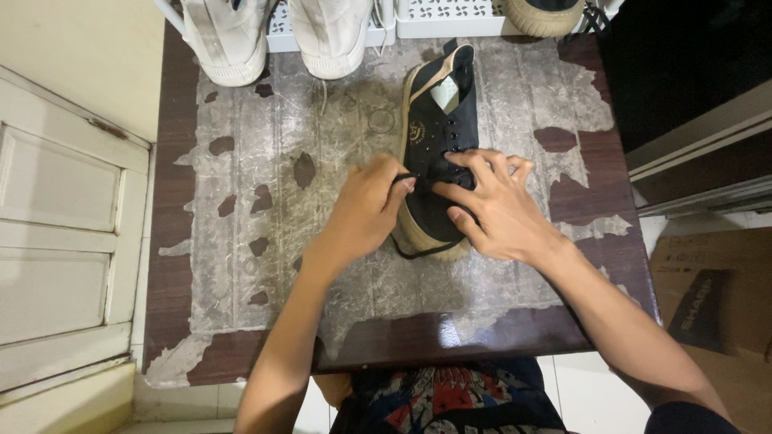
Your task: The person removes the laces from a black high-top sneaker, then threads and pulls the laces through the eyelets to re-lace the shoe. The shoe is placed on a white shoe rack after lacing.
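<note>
Here we see a dark wooden surface (193, 241), its top worn into pale, scratched patches with brown islands of the old finish showing through. On it lies a black canvas shoe (438, 137) with a tan rubber sole, toe toward us and heel pointing away, a pale insole showing in its opening.

Our left hand (362, 217) rests beside the toe of the shoe, its fingers (398, 183) pinched together on a thin black lace (418, 251), which loops down past the toe onto the surface. Our right hand (490, 205) lies over the front of the shoe with its fingers (470, 161) spread and curled, the tips pressing on the eyelet area; we cannot tell whether they grip anything.

At the far edge stand two white plastic trays with latticed walls. The left tray (281, 24) holds a pair of white sneakers (277, 36), toes hanging over onto the surface. The right tray (450, 12) holds another tan-soled shoe (543, 14), only its toe in view.

A cardboard box (716, 305) sits on the floor at right, and a cream panelled door (64, 241) stands at left.
</note>
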